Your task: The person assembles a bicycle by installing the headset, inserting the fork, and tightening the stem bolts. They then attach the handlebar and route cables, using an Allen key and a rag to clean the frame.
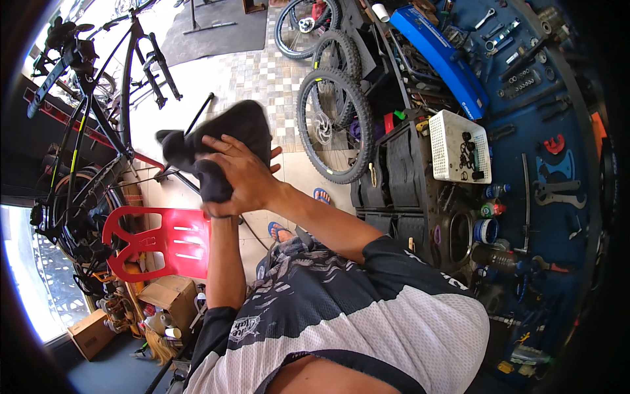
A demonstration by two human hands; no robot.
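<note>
Both hands meet in front of me around a soft black glove-like cloth, which has rounded, finger-like bulges at its left side. My right hand is closed over the cloth, with its fingers stretched across the top and around its edge. The left forearm comes up from below to my left wrist. Beyond that wrist the left hand is hidden by black fabric and my right hand, so its fingers do not show. The fabric is slightly blurred at its left end.
A red plastic chair stands close below my hands on the left. A bicycle frame is at the left; bicycle wheels lean at a dark workbench. On it sit a white basket of small parts, a blue case and several tools.
</note>
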